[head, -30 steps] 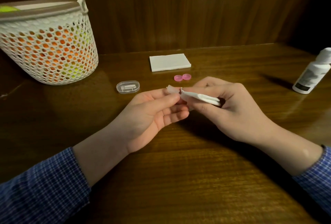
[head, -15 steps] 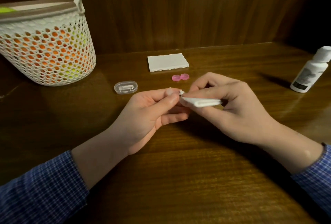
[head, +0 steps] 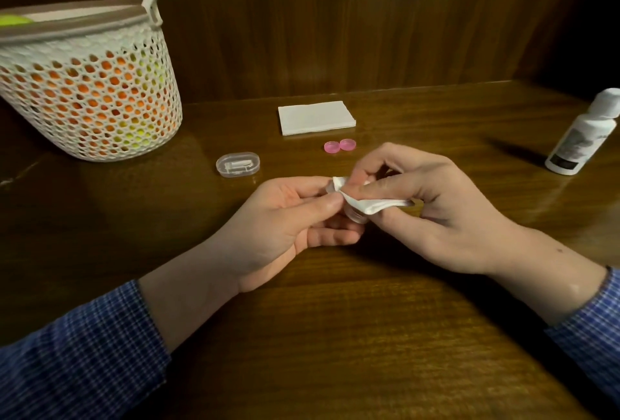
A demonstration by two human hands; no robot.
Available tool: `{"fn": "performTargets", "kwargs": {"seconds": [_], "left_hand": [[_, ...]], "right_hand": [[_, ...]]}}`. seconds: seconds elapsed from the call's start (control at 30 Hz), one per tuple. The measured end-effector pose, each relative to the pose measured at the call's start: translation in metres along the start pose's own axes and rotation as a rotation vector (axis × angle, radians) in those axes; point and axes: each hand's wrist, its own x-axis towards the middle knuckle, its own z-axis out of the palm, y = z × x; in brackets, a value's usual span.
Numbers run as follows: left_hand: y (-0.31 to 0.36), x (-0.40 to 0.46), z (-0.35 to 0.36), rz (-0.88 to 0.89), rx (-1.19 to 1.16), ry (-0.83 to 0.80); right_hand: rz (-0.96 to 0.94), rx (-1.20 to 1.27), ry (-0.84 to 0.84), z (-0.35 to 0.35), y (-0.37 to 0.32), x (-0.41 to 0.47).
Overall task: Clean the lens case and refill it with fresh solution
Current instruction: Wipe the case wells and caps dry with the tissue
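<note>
My left hand (head: 285, 218) pinches the clear lens case (head: 355, 215) between thumb and fingers above the table; only its lower rim shows. My right hand (head: 422, 198) grips a folded white tissue (head: 372, 203) and presses it onto the case. Two pink caps (head: 339, 145) lie side by side on the wooden table (head: 335, 335), just beyond my hands. The white solution bottle (head: 583, 134) stands at the far right, its cap on.
A stack of white tissues (head: 315, 117) lies at the back centre. A small clear oval box (head: 238, 164) sits left of the caps. A white mesh basket (head: 90, 84) with orange and green contents stands at the back left. Dark wood panelling rises behind.
My right hand has shifted the tissue over the case, with its corner now folded up at the left. My left hand keeps its hold on the case.
</note>
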Motion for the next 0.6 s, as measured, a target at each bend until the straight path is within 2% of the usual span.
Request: {"fn": "performTargets", "kwargs": {"seconds": [0.1, 0.23, 0.4, 0.47, 0.53, 0.6], "left_hand": [[0.0, 0.001, -0.001, -0.03, -0.008, 0.001], [0.003, 0.002, -0.005, -0.061, -0.072, 0.016], [0.004, 0.002, -0.01, -0.032, -0.036, 0.035], [0.006, 0.002, -0.013, 0.003, 0.007, 0.086], [0.01, 0.002, -0.017, 0.045, 0.092, 0.179], [0.011, 0.002, -0.023, 0.117, 0.336, 0.289]], "right_hand": [[0.002, -0.019, -0.01, -0.003, 0.001, 0.0], [-0.04, -0.05, 0.085, 0.0, -0.001, 0.0], [0.005, -0.069, -0.006, 0.0, 0.002, -0.002], [0.08, -0.05, 0.077, -0.001, 0.003, -0.002], [0.184, 0.027, 0.241, -0.004, 0.005, -0.001], [0.353, 0.092, 0.367, -0.007, 0.009, 0.001]]}}
